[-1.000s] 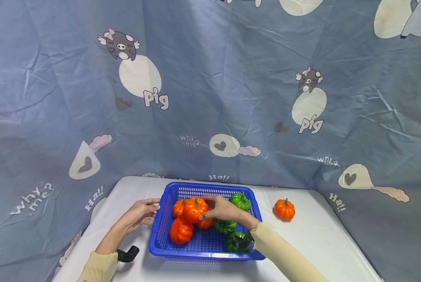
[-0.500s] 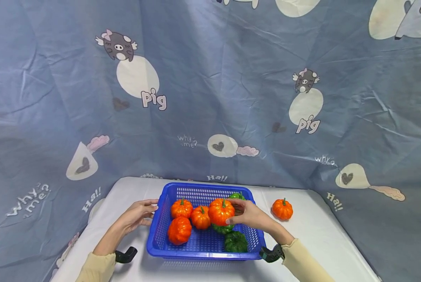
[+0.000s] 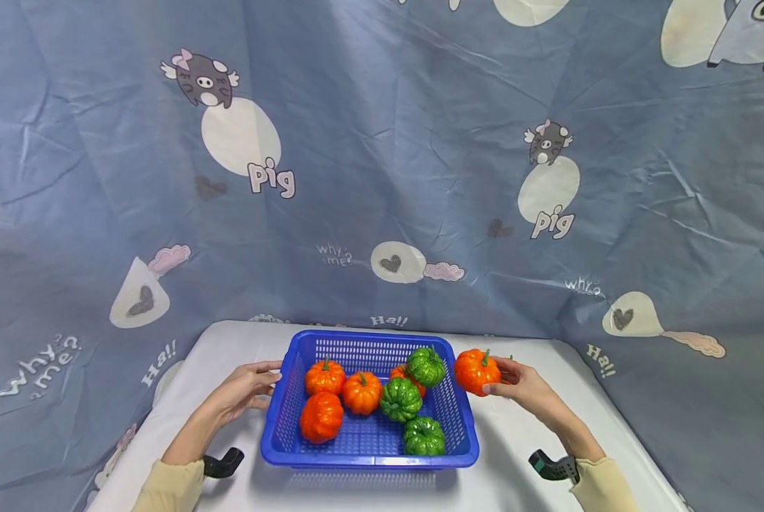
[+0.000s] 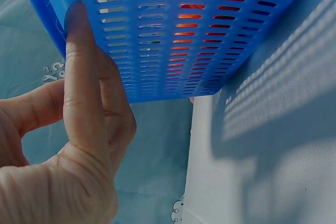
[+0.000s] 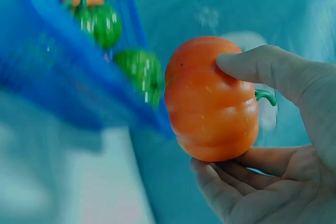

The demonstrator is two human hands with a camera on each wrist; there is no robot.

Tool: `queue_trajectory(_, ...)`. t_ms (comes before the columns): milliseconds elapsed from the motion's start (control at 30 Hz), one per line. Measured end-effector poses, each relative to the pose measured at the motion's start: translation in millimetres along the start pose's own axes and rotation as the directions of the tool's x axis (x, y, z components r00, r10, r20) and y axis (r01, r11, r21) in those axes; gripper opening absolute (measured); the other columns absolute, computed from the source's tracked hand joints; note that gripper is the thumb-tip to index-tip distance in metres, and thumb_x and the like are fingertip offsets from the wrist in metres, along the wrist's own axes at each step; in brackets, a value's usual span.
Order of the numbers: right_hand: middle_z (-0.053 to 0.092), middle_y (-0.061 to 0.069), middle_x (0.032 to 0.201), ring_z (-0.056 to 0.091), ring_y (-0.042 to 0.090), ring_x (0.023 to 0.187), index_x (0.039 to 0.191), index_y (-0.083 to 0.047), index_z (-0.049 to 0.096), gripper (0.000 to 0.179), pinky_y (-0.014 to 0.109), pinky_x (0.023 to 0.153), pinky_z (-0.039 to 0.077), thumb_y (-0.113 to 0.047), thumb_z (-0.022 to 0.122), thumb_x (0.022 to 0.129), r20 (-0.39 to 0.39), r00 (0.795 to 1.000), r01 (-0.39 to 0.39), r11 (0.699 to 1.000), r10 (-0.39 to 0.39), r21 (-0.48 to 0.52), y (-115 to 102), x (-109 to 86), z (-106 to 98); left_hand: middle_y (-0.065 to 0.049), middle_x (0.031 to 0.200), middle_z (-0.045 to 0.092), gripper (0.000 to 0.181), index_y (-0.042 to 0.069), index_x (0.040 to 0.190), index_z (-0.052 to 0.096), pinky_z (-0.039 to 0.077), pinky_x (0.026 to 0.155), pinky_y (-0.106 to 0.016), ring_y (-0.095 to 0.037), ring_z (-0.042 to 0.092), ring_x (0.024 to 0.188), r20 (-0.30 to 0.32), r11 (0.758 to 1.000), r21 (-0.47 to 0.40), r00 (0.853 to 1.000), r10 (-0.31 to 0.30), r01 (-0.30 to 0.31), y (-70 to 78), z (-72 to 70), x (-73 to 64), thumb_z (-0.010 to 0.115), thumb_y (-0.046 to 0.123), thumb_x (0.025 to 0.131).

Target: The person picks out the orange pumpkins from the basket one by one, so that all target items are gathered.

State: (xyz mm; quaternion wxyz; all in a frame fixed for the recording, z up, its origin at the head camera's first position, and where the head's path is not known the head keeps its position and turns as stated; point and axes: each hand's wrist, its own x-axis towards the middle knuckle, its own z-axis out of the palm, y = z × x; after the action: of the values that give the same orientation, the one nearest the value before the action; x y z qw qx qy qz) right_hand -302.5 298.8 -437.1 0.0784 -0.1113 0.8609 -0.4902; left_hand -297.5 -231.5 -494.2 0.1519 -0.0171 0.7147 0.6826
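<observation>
My right hand [image 3: 529, 387] pinches an orange pumpkin [image 3: 474, 371] between thumb and fingers, just beyond the right rim of the blue plastic basket [image 3: 369, 461]. In the right wrist view the pumpkin [image 5: 210, 108] shows its side, with the green stem toward the palm. At the basket's left side, my left hand [image 3: 244, 391] touches the wall with extended fingers, as the left wrist view shows a fingertip [image 4: 77, 17] against the slotted side. Inside the basket lie several orange pumpkins [image 3: 361, 392] on the left and middle, one partly hidden behind green pumpkins [image 3: 401, 398] on the right.
The basket stands on a white table [image 3: 241, 491]. Another orange pumpkin is almost wholly hidden behind my right hand, on the table's right. A blue patterned cloth [image 3: 356, 178] hangs behind and along both sides.
My right hand has lifted the orange pumpkin from the basket's left part and carried it rightward over the green pumpkins, past the right rim. The left hand stays at the basket's left side.
</observation>
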Motion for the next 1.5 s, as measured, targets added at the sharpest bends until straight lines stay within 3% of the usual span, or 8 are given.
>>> queue_trajectory(233,0.052,0.028,0.136,0.052,0.038,0.125,0.141,0.01,0.038,0.077,0.05,0.102,0.044,-0.027,0.073,0.083,-0.094,0.986,-0.144,0.988,0.139,-0.049,41,-10.5,-19,-0.012,0.109,0.059,0.057,-0.005,0.146,0.033,0.059,0.077,-0.041,-0.02,0.062,0.088,-0.006,1.0,0.005,1.0,0.0,0.0,-0.7,0.5,-0.7,0.052,0.018,0.098)
queue_trajectory(367,0.053,0.028,0.134,0.053,0.038,0.123,0.137,0.012,0.042,0.075,0.051,0.1,0.045,-0.028,0.073,0.083,-0.124,0.973,-0.208,0.973,0.195,-0.102,61,-13.7,-21,-0.012,0.11,0.059,0.056,-0.004,0.146,0.033,0.059,0.077,-0.04,-0.02,0.062,0.088,-0.01,1.0,0.014,1.0,0.003,-0.003,-0.3,0.6,-1.1,0.051,0.018,0.098)
queue_trajectory(533,0.053,0.03,0.132,0.053,0.039,0.121,0.135,0.013,0.045,0.073,0.049,0.098,0.046,-0.027,0.075,0.081,-0.157,0.969,-0.217,0.962,0.191,-0.166,84,-11.8,-20,-0.012,0.11,0.059,0.056,-0.003,0.146,0.033,0.059,0.078,-0.04,-0.02,0.061,0.089,-0.016,1.0,0.017,1.0,-0.003,0.003,-0.4,1.1,-0.4,0.051,0.018,0.098)
queue_trajectory(733,0.052,0.031,0.133,0.05,0.042,0.124,0.136,0.013,0.043,0.073,0.051,0.103,0.042,-0.023,0.075,0.08,-0.197,0.961,-0.228,0.961,0.196,-0.157,105,-6.1,-18,-0.012,0.111,0.059,0.057,-0.003,0.145,0.035,0.059,0.078,-0.041,-0.021,0.062,0.089,-0.04,1.0,0.018,0.999,-0.014,0.014,-0.1,2.0,0.8,0.054,0.02,0.097)
queue_trajectory(1200,0.044,0.035,0.138,0.046,0.046,0.127,0.139,0.016,0.035,0.075,0.055,0.106,0.037,-0.02,0.072,0.084,-0.188,0.954,-0.26,0.958,0.235,-0.12,115,-5.4,-13,-0.013,0.113,0.059,0.055,-0.002,0.145,0.036,0.059,0.076,-0.041,-0.02,0.062,0.089,-0.049,1.0,0.014,0.999,-0.021,0.022,-0.2,3.3,0.2,0.053,0.02,0.097)
queue_trajectory(1367,0.037,0.037,0.142,0.039,0.049,0.132,0.142,0.016,0.029,0.081,0.056,0.109,0.035,-0.022,0.071,0.085,-0.181,0.957,-0.248,0.962,0.224,-0.117,110,-5.9,-17,-0.013,0.113,0.059,0.055,-0.003,0.145,0.036,0.059,0.075,-0.04,-0.02,0.062,0.088,-0.055,1.0,0.014,0.998,-0.026,0.027,0.0,3.5,0.1,0.053,0.02,0.097)
queue_trajectory(1500,0.036,0.037,0.143,0.037,0.05,0.133,0.142,0.014,0.031,0.08,0.055,0.11,0.034,-0.024,0.072,0.085,-0.21,0.962,-0.212,0.965,0.177,-0.155,93,-5.5,-20,-0.014,0.114,0.059,0.055,-0.003,0.144,0.037,0.059,0.075,-0.04,-0.02,0.062,0.087,-0.059,1.0,0.014,0.998,-0.023,0.024,0.1,4.1,-0.1,0.054,0.02,0.097)
